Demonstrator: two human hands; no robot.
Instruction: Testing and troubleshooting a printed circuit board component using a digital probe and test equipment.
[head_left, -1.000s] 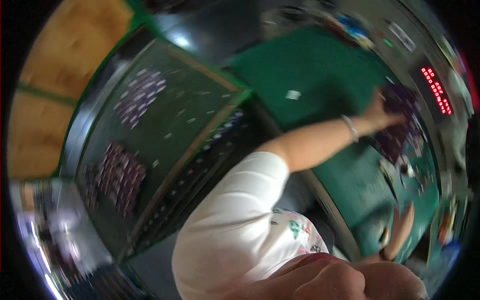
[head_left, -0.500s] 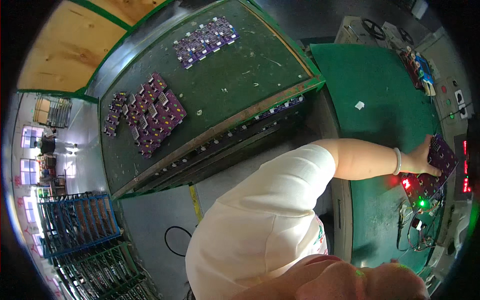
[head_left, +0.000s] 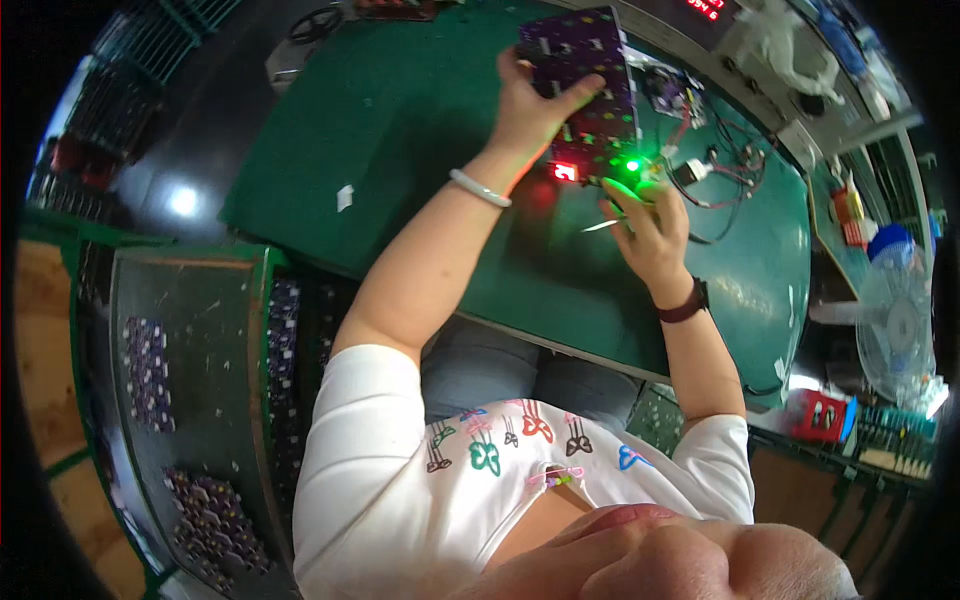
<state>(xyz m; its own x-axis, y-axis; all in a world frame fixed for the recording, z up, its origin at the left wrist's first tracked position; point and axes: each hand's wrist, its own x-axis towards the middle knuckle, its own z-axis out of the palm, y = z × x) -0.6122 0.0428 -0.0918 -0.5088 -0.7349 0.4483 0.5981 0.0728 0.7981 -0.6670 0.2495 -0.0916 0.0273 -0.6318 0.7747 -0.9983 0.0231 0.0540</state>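
A purple circuit board [head_left: 590,60] stands tilted at the far side of the green-topped bench. My left hand [head_left: 530,112] grips it by the left edge, thumb across its face. Near its lower end glow a red digit display [head_left: 565,172] and a green light [head_left: 632,166]. Just below that light is my right hand [head_left: 655,238], its fingers drawn together and tinted green. From them a thin, pale, pointed tool [head_left: 602,226] sticks out to the left; its exact kind is unclear. Whether the right fingertips touch the board cannot be made out.
Cables with a white connector [head_left: 692,172] lie right of the board, by a smaller board [head_left: 672,92]. A white scrap [head_left: 345,197] is on the bench [head_left: 400,120]. More boards [head_left: 215,525] rest on a side table at left. A clear fan [head_left: 893,325] stands at right.
My view has swung right, from the side table to the bench. My right hand has come into view beside the green light. The left hand still holds the board.
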